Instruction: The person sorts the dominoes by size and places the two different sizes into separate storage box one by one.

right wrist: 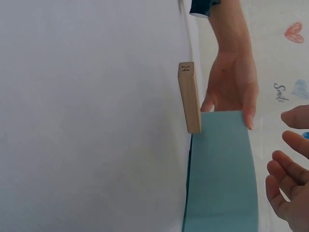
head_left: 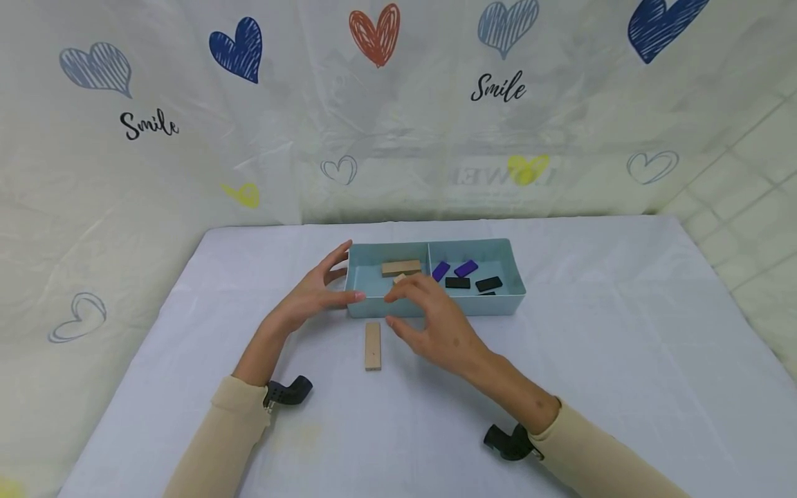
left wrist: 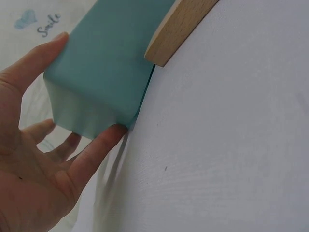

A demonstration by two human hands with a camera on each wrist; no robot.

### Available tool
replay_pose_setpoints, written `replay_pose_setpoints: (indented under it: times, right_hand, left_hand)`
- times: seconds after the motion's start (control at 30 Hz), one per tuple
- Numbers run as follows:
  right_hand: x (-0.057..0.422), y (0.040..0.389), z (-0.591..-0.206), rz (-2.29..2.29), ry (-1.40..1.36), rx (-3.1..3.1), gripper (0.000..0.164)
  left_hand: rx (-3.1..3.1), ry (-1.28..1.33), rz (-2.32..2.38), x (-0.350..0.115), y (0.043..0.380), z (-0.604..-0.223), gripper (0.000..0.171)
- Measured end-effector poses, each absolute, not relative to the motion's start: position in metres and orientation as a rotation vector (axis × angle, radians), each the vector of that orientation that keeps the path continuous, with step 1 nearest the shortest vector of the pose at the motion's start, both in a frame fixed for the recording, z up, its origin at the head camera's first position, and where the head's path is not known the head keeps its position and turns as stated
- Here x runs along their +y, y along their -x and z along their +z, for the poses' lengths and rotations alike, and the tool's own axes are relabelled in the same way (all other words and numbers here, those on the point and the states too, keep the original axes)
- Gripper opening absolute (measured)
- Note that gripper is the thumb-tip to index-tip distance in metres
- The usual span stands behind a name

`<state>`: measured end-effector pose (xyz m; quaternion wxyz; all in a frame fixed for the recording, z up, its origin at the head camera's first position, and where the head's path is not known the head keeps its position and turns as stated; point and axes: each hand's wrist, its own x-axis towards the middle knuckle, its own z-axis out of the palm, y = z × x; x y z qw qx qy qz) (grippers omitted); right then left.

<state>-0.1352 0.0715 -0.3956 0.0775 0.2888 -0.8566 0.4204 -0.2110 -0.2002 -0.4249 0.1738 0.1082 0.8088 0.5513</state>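
Observation:
My left hand [head_left: 309, 296] grips the left end of a light blue two-compartment box [head_left: 436, 304], thumb on the front rim and fingers around the end wall. In the left wrist view, the hand [left wrist: 43, 169] spans the box's end [left wrist: 82, 108]. My right hand [head_left: 445, 332] hovers at the front rim of the left compartment, fingers loosely bent and apart, holding nothing. Beneath and left of it, a wooden block [head_left: 373, 347] lies on the table before the box. The right wrist view shows this block [right wrist: 189, 99] marked "24" on its end.
Inside the left compartment lie a wooden block [head_left: 401, 268] and a smaller visible piece of wood [head_left: 399, 279], partly hidden by the right hand. Purple blocks [head_left: 465, 269] and black blocks [head_left: 457, 283] lie in the right compartment. A white cloth covers the table [head_left: 623, 346]; a heart-printed curtain [head_left: 411, 111] hangs behind.

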Motion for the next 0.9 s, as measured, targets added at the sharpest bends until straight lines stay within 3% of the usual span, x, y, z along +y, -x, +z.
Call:
replay_pose_setpoints:
  times: [0.9]
  right_hand:
    - [0.068, 0.124, -0.403, 1.277, -0.963, -2.625, 0.028]
  left_hand:
    - [2.282, -0.302, 1.576, -0.198, 0.211, -0.424, 0.100]
